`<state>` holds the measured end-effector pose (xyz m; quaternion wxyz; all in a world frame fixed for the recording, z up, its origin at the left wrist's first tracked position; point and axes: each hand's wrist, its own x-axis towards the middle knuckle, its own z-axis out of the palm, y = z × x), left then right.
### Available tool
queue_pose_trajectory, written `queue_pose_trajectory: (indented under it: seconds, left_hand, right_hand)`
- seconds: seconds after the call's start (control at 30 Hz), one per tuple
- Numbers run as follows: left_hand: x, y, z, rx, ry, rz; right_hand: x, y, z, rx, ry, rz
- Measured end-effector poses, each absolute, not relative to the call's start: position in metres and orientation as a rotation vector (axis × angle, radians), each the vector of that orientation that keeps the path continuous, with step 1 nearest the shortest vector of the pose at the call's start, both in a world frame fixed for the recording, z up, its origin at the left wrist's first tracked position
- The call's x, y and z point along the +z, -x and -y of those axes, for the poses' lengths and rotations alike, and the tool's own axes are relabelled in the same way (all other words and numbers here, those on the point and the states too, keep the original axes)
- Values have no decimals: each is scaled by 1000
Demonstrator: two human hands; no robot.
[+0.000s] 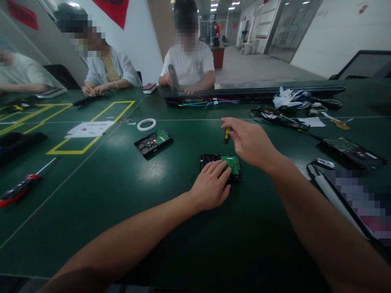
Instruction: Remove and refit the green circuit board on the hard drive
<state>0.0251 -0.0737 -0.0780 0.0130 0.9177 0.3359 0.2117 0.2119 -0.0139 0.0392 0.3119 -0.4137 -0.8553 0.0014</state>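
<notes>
A hard drive (233, 162) with a green circuit board lies on the table in front of me. My left hand (213, 183) rests on it, its fingers spread over the top and covering part of the board. Above the drive's far right side, my right hand (249, 140) pinches a small yellow-and-black screwdriver (227, 135), held roughly upright. Its shaft is too thin and dim to make out, so I cannot tell whether it touches anything. Farther left sits a second hard drive (153, 143), its circuit board facing up.
A tape roll (146, 124) and paper sheet (88, 129) lie left, with a red-black screwdriver (23, 189) nearer. Another drive (351, 152), cables (275, 116) and white gloves (290, 98) are right. Across the table, a person (189, 65) holds a tool behind a long black case (253, 94).
</notes>
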Motion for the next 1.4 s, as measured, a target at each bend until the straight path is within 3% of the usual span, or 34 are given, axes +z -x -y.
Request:
queue_pose_trajectory:
  seconds: [1.4]
  left_hand:
    - [-82,-23,72,741,-2910,-927]
  right_hand:
    - [41,-212,13,-210,1157,2130]
